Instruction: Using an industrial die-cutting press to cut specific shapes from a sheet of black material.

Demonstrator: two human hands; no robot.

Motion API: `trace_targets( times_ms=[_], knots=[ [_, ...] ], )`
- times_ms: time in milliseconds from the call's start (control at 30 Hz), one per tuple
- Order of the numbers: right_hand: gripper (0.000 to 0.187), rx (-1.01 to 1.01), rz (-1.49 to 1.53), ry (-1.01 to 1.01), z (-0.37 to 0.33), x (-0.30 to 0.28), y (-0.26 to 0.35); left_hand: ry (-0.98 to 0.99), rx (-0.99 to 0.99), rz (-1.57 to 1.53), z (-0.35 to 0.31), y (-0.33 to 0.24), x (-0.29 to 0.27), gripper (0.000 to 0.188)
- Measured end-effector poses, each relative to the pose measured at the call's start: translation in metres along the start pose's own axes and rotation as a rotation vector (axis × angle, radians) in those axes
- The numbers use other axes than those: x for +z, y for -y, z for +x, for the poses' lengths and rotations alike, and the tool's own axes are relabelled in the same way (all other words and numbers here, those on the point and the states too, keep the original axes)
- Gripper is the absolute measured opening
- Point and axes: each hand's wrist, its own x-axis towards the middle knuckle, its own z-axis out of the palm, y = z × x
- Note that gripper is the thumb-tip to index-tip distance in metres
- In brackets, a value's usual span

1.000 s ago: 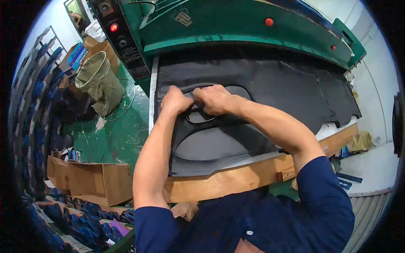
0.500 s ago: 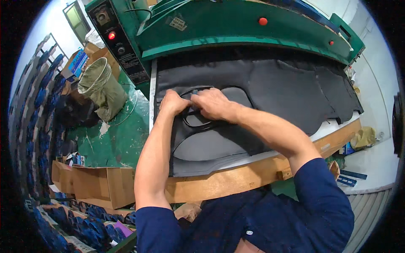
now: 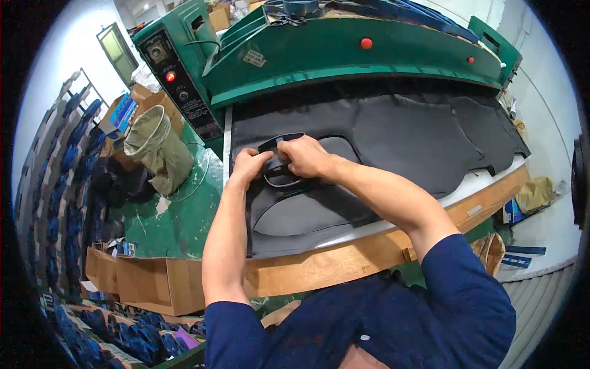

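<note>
A dark cutting die [image 3: 291,136] with a thin, band-like wall is tilted up off a large black sheet of material [image 3: 418,141]. My left hand [image 3: 249,165] pinches its left side, thumb toward the middle. My right hand [image 3: 305,155] has its fingers closed on its upper right part, next to a small grey-blue piece. Part of the die is hidden behind my fingers. Curved outlines mark the sheet around it, one of them a rounded grey shape [image 3: 307,215] nearer to me. The sheet lies on a white board with a wooden front edge [image 3: 332,270].
A green press beam [image 3: 319,58] with red buttons spans the far side of the sheet. At its left stands a control panel [image 3: 178,86] with a lit red lamp. On the left are a green sack [image 3: 163,147], an open cardboard box [image 3: 160,283] and racks of blue dies [image 3: 55,197].
The die's far edge has tilted up from the sheet, between my hands. My left hand has shifted slightly nearer to me. The whole view has shifted a little.
</note>
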Motion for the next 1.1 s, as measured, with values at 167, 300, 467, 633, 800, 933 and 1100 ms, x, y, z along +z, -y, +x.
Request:
trace_targets(
  times_ms=[167, 300, 467, 633, 800, 933, 1100],
  knots=[
    [0.025, -0.063, -0.074, -0.180, 0.008, -0.013, 0.006, -0.118, 0.121, -0.155, -0.013, 0.002, 0.001, 0.047],
    [0.023, -0.156, -0.116, -0.198, -0.008, -0.006, 0.009, -0.359, 0.344, 0.081, -0.023, 0.007, 0.005, 0.039],
    [0.025, -0.176, -0.065, -0.273, -0.044, -0.013, 0.003, -0.412, 0.399, 0.268, -0.064, -0.024, 0.027, 0.031],
    [0.037, -0.289, -0.029, -0.446, -0.097, -0.051, 0.015, -0.368, 0.515, 0.175, -0.079, -0.041, 0.047, 0.026],
    [0.056, -0.122, -0.041, -0.382, -0.182, -0.081, 0.005, -0.230, 0.525, 0.169, -0.083, -0.075, 0.082, 0.025],
    [0.043, -0.075, -0.044, -0.490, -0.222, -0.092, -0.026, -0.142, 0.606, 0.115, -0.091, -0.110, 0.129, 0.024],
    [0.028, 0.004, 0.027, -0.602, -0.274, -0.134, -0.080, 0.008, 0.637, -0.111, -0.107, -0.172, 0.198, 0.025]
  ],
)
